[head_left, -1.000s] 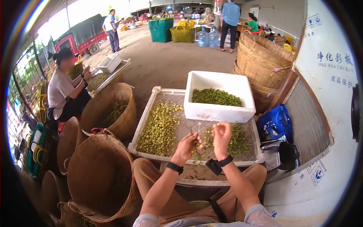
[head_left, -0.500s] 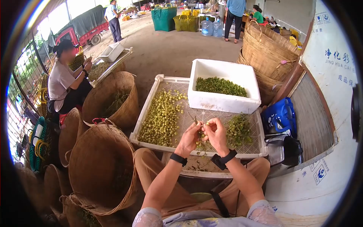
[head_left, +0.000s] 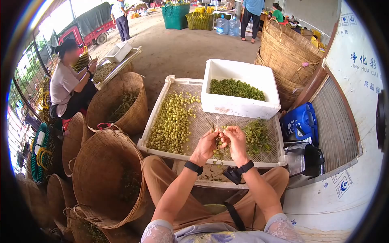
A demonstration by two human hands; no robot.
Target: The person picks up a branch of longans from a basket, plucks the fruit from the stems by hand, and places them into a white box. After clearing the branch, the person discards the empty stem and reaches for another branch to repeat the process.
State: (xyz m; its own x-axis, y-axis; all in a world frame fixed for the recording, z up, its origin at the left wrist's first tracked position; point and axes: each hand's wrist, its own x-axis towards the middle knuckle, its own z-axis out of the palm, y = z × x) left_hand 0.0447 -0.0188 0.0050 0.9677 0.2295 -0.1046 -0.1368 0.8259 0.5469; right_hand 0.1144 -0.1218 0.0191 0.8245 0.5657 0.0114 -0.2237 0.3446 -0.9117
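My left hand [head_left: 206,146] is closed on a leafy sprig [head_left: 220,153] with thin brown stems, held over the front of a white mesh tray [head_left: 204,118]. Right beside it, the fingers of my right hand [head_left: 235,142] pinch together at the same sprig; whether a fruit is between them is hard to make out. Loose round yellow-green fruits [head_left: 170,127] cover the tray's left side. To the right of my hands lies a heap of leafy sprigs with fruit [head_left: 257,137]. A white foam box [head_left: 239,106] holding small green fruits [head_left: 236,89] rests on the tray's back right.
Large wicker baskets [head_left: 106,170] crowd my left, and stacked ones [head_left: 285,56] stand at the back right. A blue bag [head_left: 300,121] and a black bag [head_left: 310,160] sit right of the tray. Another person [head_left: 69,81] sits at left beside a second tray [head_left: 117,67].
My two hands stay together at the sprig, with the right fingers shifted slightly. The view has tilted a little. The seated person's hands have moved slightly.
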